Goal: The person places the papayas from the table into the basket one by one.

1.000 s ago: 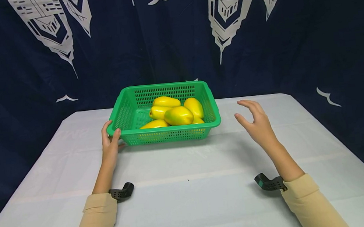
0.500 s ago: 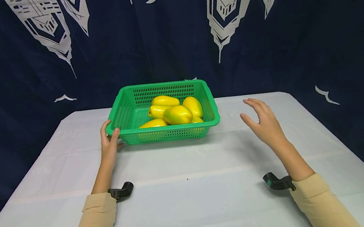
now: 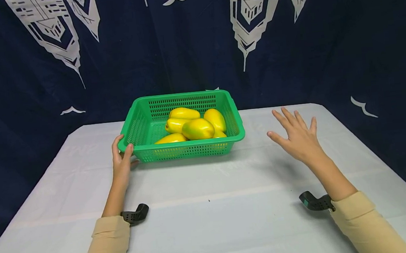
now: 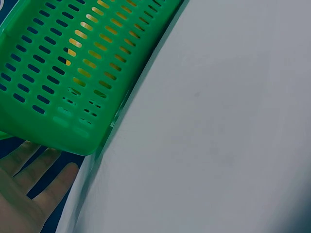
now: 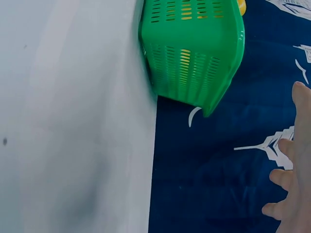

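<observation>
A green plastic basket with slotted walls stands on the table toward its back. Several yellow, mango-like fruits lie inside it, mostly in the right half. My left hand holds the basket's near left corner, thumb at the front rim and index finger along the left side. In the left wrist view, other fingers extend beneath that corner. My right hand is held above the table, right of the basket and apart from it. Its fingers are spread and it holds nothing.
A white cloth covers the table. Behind it hangs a dark blue curtain with white building prints, close to the basket's back. Black camera mounts sit on both wrists, below beige sleeves.
My right hand has moved a little to the right, away from the basket, and its fingers have spread apart. The left hand and the basket have stayed in place.
</observation>
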A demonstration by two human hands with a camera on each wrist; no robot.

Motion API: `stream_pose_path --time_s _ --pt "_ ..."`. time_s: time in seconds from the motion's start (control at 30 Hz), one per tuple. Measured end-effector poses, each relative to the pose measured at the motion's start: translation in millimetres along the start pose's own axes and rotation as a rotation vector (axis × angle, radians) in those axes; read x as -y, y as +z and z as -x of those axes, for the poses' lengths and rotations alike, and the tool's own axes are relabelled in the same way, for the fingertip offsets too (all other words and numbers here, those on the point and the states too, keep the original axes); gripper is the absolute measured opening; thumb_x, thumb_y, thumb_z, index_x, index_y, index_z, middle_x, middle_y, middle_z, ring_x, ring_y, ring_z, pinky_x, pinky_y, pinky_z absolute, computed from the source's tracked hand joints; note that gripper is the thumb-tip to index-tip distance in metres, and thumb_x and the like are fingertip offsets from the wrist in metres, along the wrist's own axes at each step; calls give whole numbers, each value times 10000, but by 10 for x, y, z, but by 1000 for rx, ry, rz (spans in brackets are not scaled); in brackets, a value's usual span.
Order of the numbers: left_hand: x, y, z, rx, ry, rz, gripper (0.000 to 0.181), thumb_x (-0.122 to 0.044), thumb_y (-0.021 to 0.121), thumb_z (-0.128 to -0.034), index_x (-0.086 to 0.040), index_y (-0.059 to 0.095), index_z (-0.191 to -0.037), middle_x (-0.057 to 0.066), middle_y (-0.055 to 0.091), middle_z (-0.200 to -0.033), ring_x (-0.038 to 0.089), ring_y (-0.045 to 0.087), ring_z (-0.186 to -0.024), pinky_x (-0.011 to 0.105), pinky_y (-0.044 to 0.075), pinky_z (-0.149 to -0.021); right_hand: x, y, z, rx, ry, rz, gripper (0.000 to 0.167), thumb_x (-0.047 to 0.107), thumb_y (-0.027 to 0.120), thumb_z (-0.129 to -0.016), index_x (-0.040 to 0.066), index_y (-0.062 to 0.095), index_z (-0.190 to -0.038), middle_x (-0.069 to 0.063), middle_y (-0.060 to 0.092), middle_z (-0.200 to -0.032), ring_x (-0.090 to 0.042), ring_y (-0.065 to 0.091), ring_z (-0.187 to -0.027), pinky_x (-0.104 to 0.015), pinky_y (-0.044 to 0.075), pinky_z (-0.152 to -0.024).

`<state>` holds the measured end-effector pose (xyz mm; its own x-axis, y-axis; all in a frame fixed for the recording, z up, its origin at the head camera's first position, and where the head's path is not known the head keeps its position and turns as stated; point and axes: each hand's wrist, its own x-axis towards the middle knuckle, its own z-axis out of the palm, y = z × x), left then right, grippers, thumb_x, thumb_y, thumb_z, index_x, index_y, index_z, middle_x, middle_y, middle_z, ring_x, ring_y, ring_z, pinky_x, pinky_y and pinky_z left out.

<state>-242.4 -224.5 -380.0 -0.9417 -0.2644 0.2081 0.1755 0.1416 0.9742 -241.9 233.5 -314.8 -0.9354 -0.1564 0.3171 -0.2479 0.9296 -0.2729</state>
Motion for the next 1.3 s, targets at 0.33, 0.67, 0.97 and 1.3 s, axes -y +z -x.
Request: stream_pose_path --time_s 0.33,0.67,0.97,1.3 --pt "4 -4 -1 1 -11 23 501 -353 411 -956 -302 199 -1408 54 391 -1239 32 510 -920 309 485 -750 -38 8 28 108 6 80 791 672 367 -849 248 118 -1469 -148 45 -1526 -506 14 -1342 -738 -121 -926" --pt "25 -34 1 10 -6 7 522 -392 414 -948 -306 191 -1411 108 370 -1300 6 506 -936 309 478 -766 -50 33 45 119 10 94 813 693 367 -835 245 122 -1468 -133 25 -1530 -502 18 -1344 -744 -121 -919" --pt "-3 -66 4 30 -13 -71 534 -399 417 -946 -310 186 -1419 31 412 -1233 4 487 -970 328 481 -783 -83 35 91 132 27 84 810 686 375 -837 248 118 -1468 -147 24 -1527 -491 8 -1349 -743 -118 -921" --pt "-142 -178 52 65 -11 -222 631 -450 431 -927 -335 93 -1448 144 191 -1484 347 316 -1298 517 363 -919 -95 -30 138 95 28 51 790 657 398 -849 243 131 -1467 -147 23 -1527 -479 6 -1355 -728 -137 -932"
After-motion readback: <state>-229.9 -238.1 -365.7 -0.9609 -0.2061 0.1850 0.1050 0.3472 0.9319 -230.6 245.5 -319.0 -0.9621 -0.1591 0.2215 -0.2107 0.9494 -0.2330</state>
